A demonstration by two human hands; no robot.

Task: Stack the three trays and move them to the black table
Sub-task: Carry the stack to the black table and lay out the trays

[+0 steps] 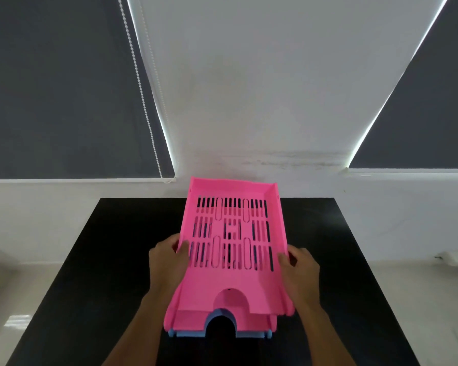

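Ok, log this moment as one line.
left hand: gripping tray stack left edge | right hand: gripping right edge | stack: pink over blue, above black table | contact with table: cannot tell

A white wall (pixel 249 88) is seen straight ahead, kinda scuffed low down. Two windows are covered by dark grey roller blinds (pixel 50 88), with daylight leaking in along the edges. A white bead chain (pixel 140 83) is hung beside the left blind. Pale glossy floor (pixel 16 313) is glimpsed around the black desk (pixel 117 260).

pink slotted trays (pixel 233 276) over a blue tray (pixel 191 334); black table (pixel 90 260).
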